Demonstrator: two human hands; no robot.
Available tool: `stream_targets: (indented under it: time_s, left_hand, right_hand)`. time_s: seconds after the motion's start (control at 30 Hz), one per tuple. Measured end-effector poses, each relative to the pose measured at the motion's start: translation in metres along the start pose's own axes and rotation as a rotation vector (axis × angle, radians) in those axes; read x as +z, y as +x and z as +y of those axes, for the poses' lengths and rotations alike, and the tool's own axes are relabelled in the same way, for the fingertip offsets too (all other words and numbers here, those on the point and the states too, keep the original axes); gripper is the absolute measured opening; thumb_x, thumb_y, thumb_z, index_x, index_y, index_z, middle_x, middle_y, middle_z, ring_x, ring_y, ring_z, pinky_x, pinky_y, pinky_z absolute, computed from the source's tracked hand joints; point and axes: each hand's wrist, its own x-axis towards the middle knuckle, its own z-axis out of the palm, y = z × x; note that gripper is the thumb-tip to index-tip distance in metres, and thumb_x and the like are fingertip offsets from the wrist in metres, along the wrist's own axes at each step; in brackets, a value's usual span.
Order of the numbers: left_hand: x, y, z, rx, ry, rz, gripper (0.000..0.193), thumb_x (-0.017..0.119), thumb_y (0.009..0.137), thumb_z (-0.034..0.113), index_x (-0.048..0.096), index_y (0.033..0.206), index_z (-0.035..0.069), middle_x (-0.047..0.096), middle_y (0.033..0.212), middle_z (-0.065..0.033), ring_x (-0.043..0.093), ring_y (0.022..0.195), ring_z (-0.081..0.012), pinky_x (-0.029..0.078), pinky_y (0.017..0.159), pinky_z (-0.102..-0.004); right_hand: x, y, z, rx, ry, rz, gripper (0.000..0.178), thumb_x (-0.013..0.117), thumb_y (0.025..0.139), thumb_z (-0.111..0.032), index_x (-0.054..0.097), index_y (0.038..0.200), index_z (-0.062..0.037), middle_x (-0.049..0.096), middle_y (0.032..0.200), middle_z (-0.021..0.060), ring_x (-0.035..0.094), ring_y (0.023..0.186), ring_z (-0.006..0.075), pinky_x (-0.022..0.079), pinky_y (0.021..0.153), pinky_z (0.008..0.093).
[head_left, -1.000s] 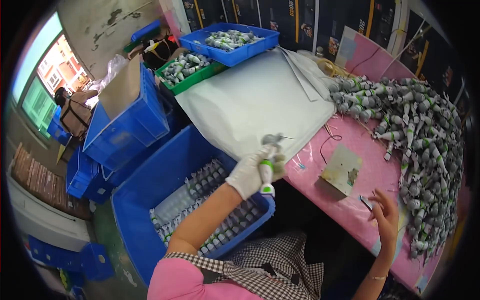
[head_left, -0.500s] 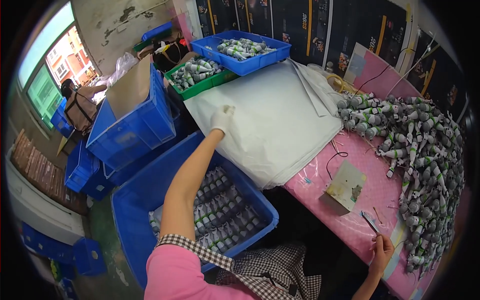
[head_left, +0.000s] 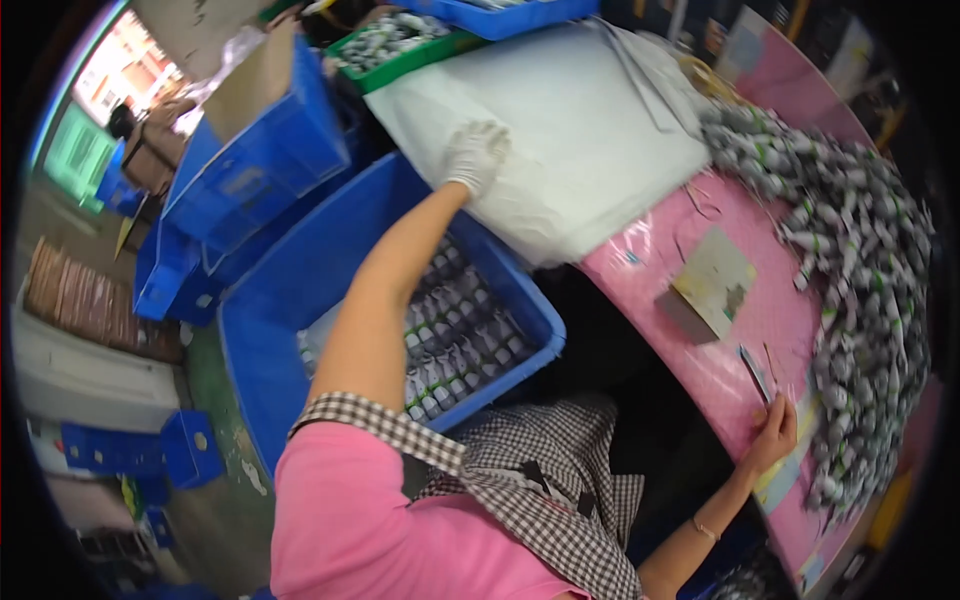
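Observation:
My left hand (head_left: 478, 157), in a white glove, lies on a stack of thin white sheets (head_left: 590, 130), its fingers stretched out and blurred. My right hand (head_left: 775, 436), bare, is closed around slim metal tweezers (head_left: 753, 374), their tips pointing away over the pink table cover (head_left: 690, 370). Beyond the tweezers stands a small grey-beige metal box (head_left: 712, 285). Below my left forearm, a big blue bin (head_left: 250, 330) holds rows of small grey, white and green figure parts (head_left: 460, 345).
A large heap of similar parts (head_left: 870, 330) covers the table's right side. At the back are a green tray (head_left: 385, 70) and a blue tray (head_left: 530, 20). Blue crates (head_left: 260, 175) stand at left, with a person (head_left: 155, 150) beyond them near the window.
The view has shifted, so the table and bins sit higher in the picture. My left hand has opened from curled fingers and lies flatter on the sheets. My right hand keeps the tweezers.

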Motion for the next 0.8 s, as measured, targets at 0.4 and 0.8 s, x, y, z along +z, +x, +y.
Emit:
stream_targets:
  time_s: [0.4,0.8]
  left_hand:
    - [-0.032,0.017,0.027,0.113,0.241,0.028,0.027,0.054,0.086,0.029,0.066,0.102,0.01,0.063,0.095,-0.0165,0.059,0.091,-0.0327,0.046,0.08,-0.0425]
    - [-0.01,0.012,0.016,-0.018,0.017,0.144,0.02,0.053,0.084,0.019,0.065,0.093,0.006,0.061,0.085,-0.0153,0.058,0.081,-0.033,0.046,0.073,-0.0416]
  right_hand:
    - [0.04,0.021,-0.059,-0.01,0.013,-0.091,0.014,0.059,0.088,-0.009,0.064,0.095,0.0021,0.057,0.068,0.0019,0.047,0.051,0.0047,0.036,0.046,0.0196]
    - [0.211,0.182,-0.05,-0.135,-0.822,-0.254,0.037,0.058,0.081,-0.039,0.069,0.089,-0.0045,0.067,0.083,0.0161,0.064,0.078,0.0272,0.049,0.071,0.037]
